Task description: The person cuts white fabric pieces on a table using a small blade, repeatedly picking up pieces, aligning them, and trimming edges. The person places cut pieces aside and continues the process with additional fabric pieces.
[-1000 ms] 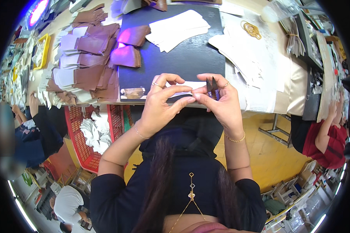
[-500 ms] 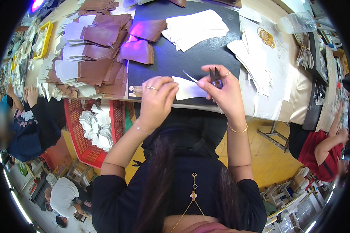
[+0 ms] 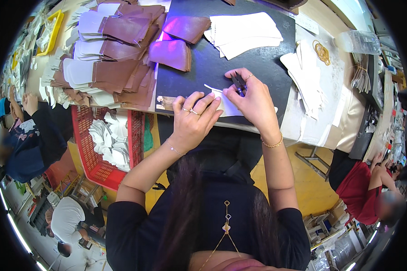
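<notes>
My right hand [image 3: 255, 103] is closed round dark-bladed thread snips [image 3: 238, 84], their points upward above the black mat [image 3: 199, 77]. Below its fingers a curved white piece [image 3: 230, 109], like cut leather or lining, lies at the mat's near edge. My left hand [image 3: 195, 119] has its bent fingers over the left end of this piece, gripping it; the thumb is hidden. A thin white strip [image 3: 212, 87] sticks up between the two hands. Beyond them are two stacks of brown pieces [image 3: 171, 55] and a fanned pile of white pieces [image 3: 246, 34].
Piled brown-and-white pieces [image 3: 115, 74] cover the table's left. More white pieces [image 3: 305, 79] and tan rubber bands [image 3: 321, 53] lie right. A red crate [image 3: 83, 149] of white scraps stands below left. Co-workers sit on both sides, one in a red top [image 3: 355, 192].
The view has shifted, so the table sits farther right. My left hand has moved in close to my right, over the white piece. The snips have tilted, and the thin strip lies lower.
</notes>
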The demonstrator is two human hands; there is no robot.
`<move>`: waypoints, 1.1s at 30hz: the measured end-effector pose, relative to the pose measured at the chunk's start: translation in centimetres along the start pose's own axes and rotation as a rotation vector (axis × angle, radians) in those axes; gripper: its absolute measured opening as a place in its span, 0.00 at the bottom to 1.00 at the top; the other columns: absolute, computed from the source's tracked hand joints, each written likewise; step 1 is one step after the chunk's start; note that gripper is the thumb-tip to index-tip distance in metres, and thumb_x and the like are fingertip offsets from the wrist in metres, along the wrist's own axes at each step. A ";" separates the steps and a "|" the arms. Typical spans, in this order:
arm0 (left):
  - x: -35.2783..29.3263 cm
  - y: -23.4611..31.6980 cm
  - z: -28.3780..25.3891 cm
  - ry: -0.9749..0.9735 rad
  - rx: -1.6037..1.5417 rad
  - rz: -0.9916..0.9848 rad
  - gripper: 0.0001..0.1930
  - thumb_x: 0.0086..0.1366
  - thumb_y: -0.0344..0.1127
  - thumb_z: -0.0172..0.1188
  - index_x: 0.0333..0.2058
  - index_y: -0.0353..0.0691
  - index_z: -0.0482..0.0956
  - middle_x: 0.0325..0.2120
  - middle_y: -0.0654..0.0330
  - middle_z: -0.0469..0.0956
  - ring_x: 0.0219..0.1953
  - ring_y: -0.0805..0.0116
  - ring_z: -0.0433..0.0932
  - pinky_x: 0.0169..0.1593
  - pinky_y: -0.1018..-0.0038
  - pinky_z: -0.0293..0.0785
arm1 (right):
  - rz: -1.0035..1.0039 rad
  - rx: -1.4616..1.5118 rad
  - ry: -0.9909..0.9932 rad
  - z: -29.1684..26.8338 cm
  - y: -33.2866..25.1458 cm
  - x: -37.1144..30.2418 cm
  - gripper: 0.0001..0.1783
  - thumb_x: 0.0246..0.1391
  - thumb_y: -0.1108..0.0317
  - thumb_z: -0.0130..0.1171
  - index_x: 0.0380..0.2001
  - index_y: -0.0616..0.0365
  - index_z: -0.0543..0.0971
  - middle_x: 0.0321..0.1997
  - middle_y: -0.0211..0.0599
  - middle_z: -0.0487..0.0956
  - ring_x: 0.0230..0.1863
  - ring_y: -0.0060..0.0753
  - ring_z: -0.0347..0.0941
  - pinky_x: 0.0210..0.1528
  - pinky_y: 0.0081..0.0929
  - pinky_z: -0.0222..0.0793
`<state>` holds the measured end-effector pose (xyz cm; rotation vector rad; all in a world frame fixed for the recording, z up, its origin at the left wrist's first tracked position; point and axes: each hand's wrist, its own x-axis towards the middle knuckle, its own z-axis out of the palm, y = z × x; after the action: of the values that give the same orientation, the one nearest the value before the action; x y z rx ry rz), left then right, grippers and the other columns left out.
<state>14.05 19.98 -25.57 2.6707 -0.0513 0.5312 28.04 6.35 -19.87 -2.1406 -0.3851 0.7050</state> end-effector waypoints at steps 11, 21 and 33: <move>0.2 -0.1 0.0 0.013 -0.027 -0.017 0.18 0.57 0.39 0.74 0.46 0.46 0.85 0.57 0.63 0.77 0.54 0.62 0.74 0.55 0.60 0.61 | -0.571 -0.486 0.090 0.4 1.8 -1.0 0.15 0.55 0.72 0.67 0.46 0.52 0.82 0.36 0.34 0.83 0.31 0.38 0.82 0.31 0.30 0.77; 0.1 -0.2 0.2 0.030 -0.006 0.001 0.17 0.56 0.38 0.74 0.45 0.45 0.85 0.56 0.63 0.77 0.54 0.62 0.74 0.56 0.60 0.62 | -0.900 -0.476 0.110 -0.5 2.7 -0.5 0.15 0.51 0.72 0.64 0.44 0.52 0.82 0.38 0.29 0.83 0.28 0.31 0.80 0.27 0.27 0.75; -0.1 -0.3 0.5 0.095 -0.010 0.020 0.17 0.56 0.40 0.73 0.43 0.46 0.85 0.45 0.65 0.76 0.52 0.65 0.74 0.53 0.61 0.64 | -1.244 -0.636 0.119 -1.0 3.8 1.1 0.18 0.49 0.66 0.66 0.46 0.48 0.81 0.43 0.27 0.83 0.24 0.18 0.71 0.25 0.19 0.67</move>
<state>14.17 20.06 -26.12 2.6340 -0.0525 0.6612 29.61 3.97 -22.77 -1.9191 -1.8211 -0.3145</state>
